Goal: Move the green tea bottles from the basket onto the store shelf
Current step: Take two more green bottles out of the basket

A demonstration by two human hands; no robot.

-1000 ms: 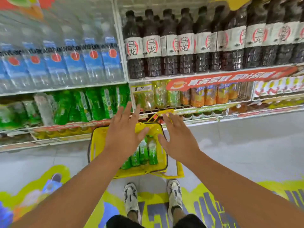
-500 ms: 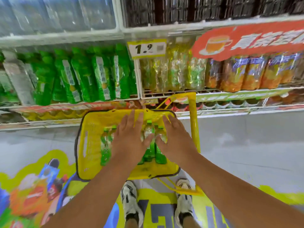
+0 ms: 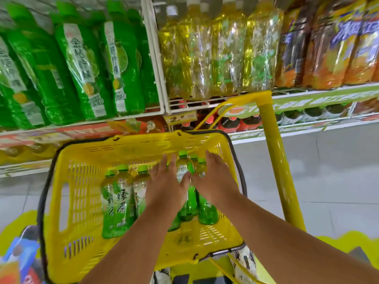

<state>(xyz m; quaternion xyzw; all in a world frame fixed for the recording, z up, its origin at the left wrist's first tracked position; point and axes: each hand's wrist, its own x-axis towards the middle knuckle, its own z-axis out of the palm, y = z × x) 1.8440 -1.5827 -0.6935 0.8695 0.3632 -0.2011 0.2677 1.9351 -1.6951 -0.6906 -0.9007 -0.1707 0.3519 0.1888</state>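
Note:
A yellow basket [image 3: 82,193] stands on the floor in front of the store shelf [image 3: 320,93]. Several green tea bottles stand in it: one group at the left [image 3: 120,199], another at the right [image 3: 207,212]. My left hand [image 3: 164,183] and my right hand [image 3: 215,179] are down inside the basket over the right group, fingers straight and pointing away from me. One green-capped bottle [image 3: 183,166] stands between the two hands, with both thumbs meeting at its front. Neither hand is curled round a bottle.
The basket's yellow pull handle [image 3: 275,160] rises to the right of my right arm. On the shelf are large green bottles [image 3: 82,68], pale yellow bottles [image 3: 215,58] and orange-labelled bottles [image 3: 338,52]; red-capped bottles [image 3: 229,121] sit lower. My shoe [image 3: 244,261] is just behind the basket.
The view has dropped and closed in on the basket. Both hands have gone from above the basket rim down among the right-hand bottles.

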